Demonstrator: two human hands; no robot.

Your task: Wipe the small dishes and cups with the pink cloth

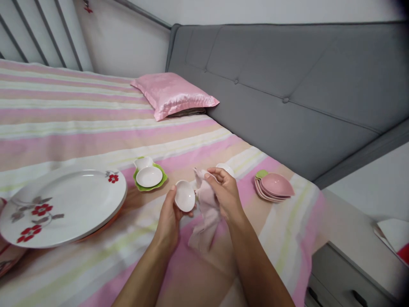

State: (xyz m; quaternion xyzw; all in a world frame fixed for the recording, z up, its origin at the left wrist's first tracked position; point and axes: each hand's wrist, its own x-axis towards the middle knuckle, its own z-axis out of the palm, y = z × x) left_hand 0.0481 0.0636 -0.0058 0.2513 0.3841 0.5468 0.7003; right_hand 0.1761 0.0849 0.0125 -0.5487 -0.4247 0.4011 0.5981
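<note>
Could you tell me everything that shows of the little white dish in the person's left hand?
The small white dish is shallow, rounded and glossy, perhaps ceramic or plastic. Its plain hollow faces the camera, tilted, with nothing visible in it. The left hand holds it above the striped bedspread, thumb at the rim, fingers underneath. A pale pink cloth hangs close by; whether they touch is unclear. Its underside is hidden.

Striped bed (79, 145); plates (76, 204), bowls (277, 184) atop
</note>
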